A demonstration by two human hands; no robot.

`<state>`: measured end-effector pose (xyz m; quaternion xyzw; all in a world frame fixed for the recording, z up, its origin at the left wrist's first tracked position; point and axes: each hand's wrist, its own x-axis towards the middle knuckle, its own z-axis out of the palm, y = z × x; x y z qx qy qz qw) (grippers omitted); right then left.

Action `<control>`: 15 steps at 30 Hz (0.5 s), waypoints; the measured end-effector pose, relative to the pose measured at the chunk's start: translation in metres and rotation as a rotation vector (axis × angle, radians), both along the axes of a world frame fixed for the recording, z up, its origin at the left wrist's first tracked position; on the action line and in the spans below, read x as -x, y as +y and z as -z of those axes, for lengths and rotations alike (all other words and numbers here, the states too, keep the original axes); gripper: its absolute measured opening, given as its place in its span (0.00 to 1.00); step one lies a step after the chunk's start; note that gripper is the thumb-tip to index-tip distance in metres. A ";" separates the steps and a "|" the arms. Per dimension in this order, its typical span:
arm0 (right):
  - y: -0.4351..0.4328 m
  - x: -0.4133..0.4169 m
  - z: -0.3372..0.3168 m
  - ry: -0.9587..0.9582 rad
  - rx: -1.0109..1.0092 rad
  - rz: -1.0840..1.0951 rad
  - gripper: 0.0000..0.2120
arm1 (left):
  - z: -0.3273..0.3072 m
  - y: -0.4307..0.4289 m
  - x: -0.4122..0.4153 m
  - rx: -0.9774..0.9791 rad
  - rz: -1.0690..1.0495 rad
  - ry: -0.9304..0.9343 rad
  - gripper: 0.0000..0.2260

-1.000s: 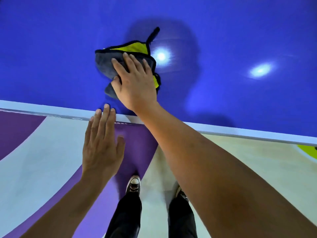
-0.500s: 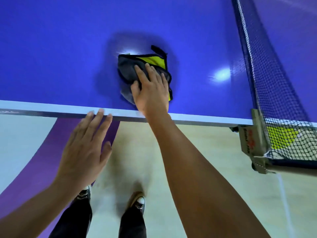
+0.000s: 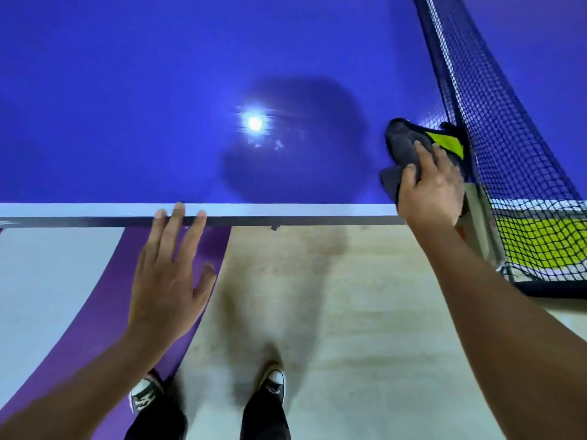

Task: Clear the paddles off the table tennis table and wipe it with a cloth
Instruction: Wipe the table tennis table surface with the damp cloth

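Head view: the cloth (image 3: 409, 144), a soft, light, bunched grey-and-yellow rag likely to crumple and slide easily, lies on the blue counter (image 3: 127, 106) near its edge and against the net (image 3: 508, 138); it is best taken from above, palm bearing down on the bunch. The right hand (image 3: 428, 188) covers it, arm extended, fingers curved over the folds and thumb pinching the near fold. The left hand (image 3: 165, 271) holds nothing, its straight fingertips resting on the counter's white edge.
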<state>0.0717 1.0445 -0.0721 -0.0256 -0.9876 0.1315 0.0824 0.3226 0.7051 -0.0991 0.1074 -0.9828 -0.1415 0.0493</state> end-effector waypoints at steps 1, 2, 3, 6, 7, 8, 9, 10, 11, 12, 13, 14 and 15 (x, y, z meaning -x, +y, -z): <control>-0.001 -0.001 0.000 0.009 0.000 0.010 0.25 | -0.001 0.000 0.000 0.011 0.014 0.003 0.32; -0.008 -0.003 0.000 0.014 -0.003 0.015 0.26 | -0.002 -0.006 -0.001 0.022 0.030 0.009 0.31; -0.015 -0.005 0.000 0.015 -0.010 0.020 0.27 | -0.002 -0.011 0.000 0.031 0.052 0.022 0.31; -0.061 -0.022 0.000 0.031 -0.022 -0.045 0.27 | -0.003 -0.040 -0.005 0.018 0.015 0.045 0.28; -0.087 -0.031 0.000 0.038 -0.018 -0.096 0.26 | -0.004 -0.055 -0.009 0.005 -0.021 0.046 0.28; -0.115 -0.040 0.000 0.040 -0.015 -0.150 0.26 | -0.006 -0.069 -0.014 -0.006 -0.050 0.052 0.27; -0.140 -0.049 0.001 0.039 -0.015 -0.205 0.25 | -0.007 -0.080 -0.019 -0.014 -0.074 0.061 0.26; -0.172 -0.058 0.001 0.034 -0.018 -0.263 0.25 | -0.008 -0.096 -0.027 -0.011 -0.101 0.072 0.26; -0.200 -0.068 0.002 0.027 -0.022 -0.319 0.26 | -0.010 -0.109 -0.034 0.004 -0.124 0.085 0.25; -0.231 -0.078 0.003 0.023 -0.024 -0.375 0.26 | -0.011 -0.126 -0.041 0.030 -0.147 0.103 0.24; -0.261 -0.088 0.004 0.020 -0.027 -0.429 0.26 | -0.012 -0.142 -0.048 0.057 -0.167 0.121 0.23; -0.287 -0.100 0.005 0.018 -0.032 -0.484 0.26 | -0.012 -0.156 -0.054 0.078 -0.186 0.136 0.23; -0.320 -0.113 0.006 0.021 -0.039 -0.546 0.25 | -0.013 -0.175 -0.062 0.100 -0.209 0.147 0.22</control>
